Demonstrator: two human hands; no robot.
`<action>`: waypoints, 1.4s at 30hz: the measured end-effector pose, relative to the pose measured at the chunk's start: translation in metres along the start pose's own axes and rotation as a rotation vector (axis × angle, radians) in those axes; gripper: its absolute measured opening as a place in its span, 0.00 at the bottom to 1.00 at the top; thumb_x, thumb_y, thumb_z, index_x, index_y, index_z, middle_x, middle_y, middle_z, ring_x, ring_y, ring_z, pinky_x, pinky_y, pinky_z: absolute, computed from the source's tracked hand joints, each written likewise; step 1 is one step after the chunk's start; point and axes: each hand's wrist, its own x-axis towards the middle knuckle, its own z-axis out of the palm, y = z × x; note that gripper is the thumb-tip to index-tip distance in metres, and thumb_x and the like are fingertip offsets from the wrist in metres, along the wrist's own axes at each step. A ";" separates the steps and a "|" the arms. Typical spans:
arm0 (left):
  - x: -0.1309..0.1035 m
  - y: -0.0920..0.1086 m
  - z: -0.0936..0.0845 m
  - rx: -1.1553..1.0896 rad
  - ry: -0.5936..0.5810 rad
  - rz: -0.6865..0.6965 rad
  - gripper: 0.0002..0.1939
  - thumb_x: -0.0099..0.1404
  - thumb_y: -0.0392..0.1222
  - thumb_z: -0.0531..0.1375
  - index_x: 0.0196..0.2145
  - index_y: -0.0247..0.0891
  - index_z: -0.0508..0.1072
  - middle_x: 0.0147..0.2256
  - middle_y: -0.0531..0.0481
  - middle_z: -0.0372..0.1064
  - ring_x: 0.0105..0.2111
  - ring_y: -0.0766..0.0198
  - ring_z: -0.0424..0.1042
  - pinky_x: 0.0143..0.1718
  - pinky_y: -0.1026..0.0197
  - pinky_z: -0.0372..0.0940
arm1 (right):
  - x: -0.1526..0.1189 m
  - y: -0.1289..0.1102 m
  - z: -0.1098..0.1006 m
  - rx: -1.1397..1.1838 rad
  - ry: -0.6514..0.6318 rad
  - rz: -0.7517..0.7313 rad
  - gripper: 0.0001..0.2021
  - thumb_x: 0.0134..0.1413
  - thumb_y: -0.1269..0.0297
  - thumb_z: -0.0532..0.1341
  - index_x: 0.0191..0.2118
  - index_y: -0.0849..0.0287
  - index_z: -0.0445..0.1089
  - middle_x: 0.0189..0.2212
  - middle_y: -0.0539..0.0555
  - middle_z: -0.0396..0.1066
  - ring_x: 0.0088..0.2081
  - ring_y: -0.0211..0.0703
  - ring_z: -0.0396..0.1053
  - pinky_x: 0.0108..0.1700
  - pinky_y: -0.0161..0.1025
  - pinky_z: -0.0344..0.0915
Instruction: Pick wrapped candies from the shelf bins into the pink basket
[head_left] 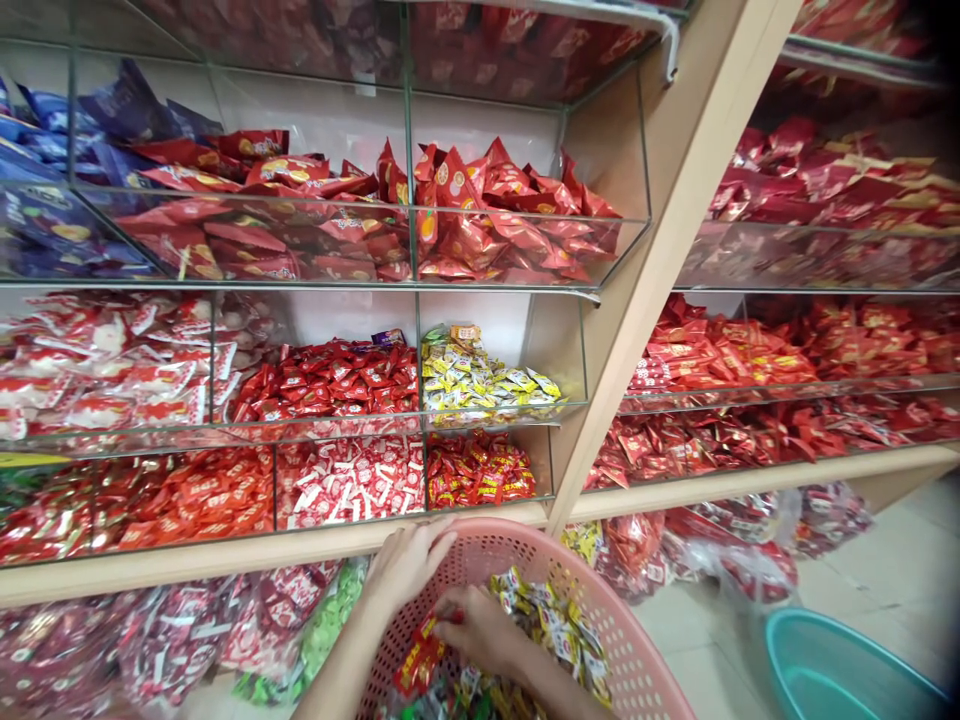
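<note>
A pink plastic basket (634,650) with a perforated wall stands against the lower shelf edge. My left hand (409,565) lies over its far left rim, fingers bent at the edge, gripping it. Inside the basket, my right hand (480,628) is closed at the fingertips on red-wrapped candies (420,655) with yellow lettering. Part of what it grips is hidden by the fingers. Yellow and white wrapped candies (559,625) are heaped to the right of this hand, and green wrappers (446,700) show below it.
Clear-fronted shelf bins hold red candies (326,385), yellow candies (480,375), red-and-white candies (360,480) and larger red packets (517,220). A slanting wooden divider (652,260) rises at the right. Bagged candies (180,635) lie beneath the shelf. A teal tub (840,665) stands on the tiled floor.
</note>
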 end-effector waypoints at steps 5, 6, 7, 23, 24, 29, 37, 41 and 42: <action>-0.001 0.001 0.000 0.011 -0.002 -0.012 0.25 0.62 0.59 0.39 0.53 0.56 0.62 0.47 0.53 0.70 0.46 0.56 0.69 0.47 0.53 0.61 | 0.000 -0.015 -0.023 -0.044 0.187 -0.087 0.08 0.50 0.66 0.56 0.37 0.56 0.70 0.36 0.51 0.72 0.38 0.42 0.68 0.40 0.34 0.60; -0.002 0.001 0.000 0.013 -0.003 -0.010 0.25 0.62 0.58 0.38 0.53 0.56 0.62 0.47 0.53 0.70 0.46 0.56 0.69 0.46 0.53 0.61 | 0.001 -0.019 -0.031 -0.035 0.217 -0.100 0.08 0.52 0.66 0.55 0.37 0.56 0.70 0.35 0.51 0.72 0.37 0.42 0.68 0.39 0.34 0.60; -0.002 0.002 0.000 0.013 -0.003 -0.008 0.25 0.63 0.58 0.38 0.52 0.56 0.62 0.47 0.53 0.70 0.45 0.56 0.69 0.46 0.53 0.61 | 0.001 -0.022 -0.038 -0.024 0.248 -0.108 0.08 0.53 0.66 0.54 0.36 0.56 0.70 0.34 0.51 0.72 0.36 0.41 0.68 0.38 0.34 0.60; -0.002 0.003 -0.002 -0.010 -0.004 -0.013 0.25 0.63 0.58 0.38 0.53 0.55 0.62 0.49 0.55 0.69 0.47 0.57 0.68 0.47 0.55 0.60 | 0.023 -0.002 -0.107 -0.384 0.528 -0.214 0.19 0.52 0.67 0.57 0.52 0.51 0.60 0.49 0.54 0.62 0.47 0.48 0.59 0.46 0.45 0.58; -0.002 0.003 -0.002 -0.009 -0.006 -0.015 0.26 0.63 0.58 0.38 0.53 0.55 0.62 0.49 0.54 0.69 0.47 0.56 0.68 0.47 0.54 0.61 | 0.025 0.000 -0.107 -0.399 0.515 -0.207 0.19 0.52 0.67 0.57 0.52 0.51 0.60 0.49 0.54 0.62 0.47 0.48 0.59 0.46 0.44 0.58; -0.001 0.003 -0.003 -0.011 -0.008 -0.016 0.25 0.63 0.58 0.38 0.53 0.56 0.62 0.48 0.54 0.69 0.47 0.56 0.68 0.47 0.54 0.61 | 0.029 0.005 -0.106 -0.422 0.524 -0.180 0.18 0.53 0.67 0.57 0.50 0.51 0.62 0.45 0.54 0.64 0.45 0.47 0.60 0.44 0.43 0.58; -0.001 0.001 -0.001 -0.021 -0.004 -0.012 0.25 0.63 0.58 0.38 0.52 0.55 0.62 0.48 0.54 0.69 0.48 0.57 0.67 0.48 0.55 0.60 | 0.030 0.003 -0.108 -0.438 0.520 -0.154 0.10 0.52 0.61 0.58 0.42 0.54 0.67 0.38 0.54 0.66 0.41 0.47 0.61 0.40 0.40 0.58; -0.001 0.002 -0.001 -0.028 -0.005 -0.008 0.25 0.63 0.58 0.38 0.53 0.55 0.62 0.49 0.54 0.68 0.48 0.57 0.67 0.49 0.55 0.60 | 0.030 0.000 -0.107 -0.441 0.531 -0.151 0.09 0.54 0.59 0.57 0.40 0.54 0.68 0.37 0.55 0.66 0.40 0.47 0.61 0.39 0.40 0.58; -0.002 0.003 -0.001 -0.028 -0.005 -0.008 0.25 0.63 0.58 0.38 0.53 0.54 0.62 0.50 0.54 0.68 0.48 0.57 0.67 0.49 0.55 0.60 | 0.030 -0.001 -0.106 -0.444 0.530 -0.151 0.09 0.54 0.59 0.56 0.39 0.54 0.68 0.37 0.55 0.66 0.39 0.47 0.61 0.39 0.40 0.58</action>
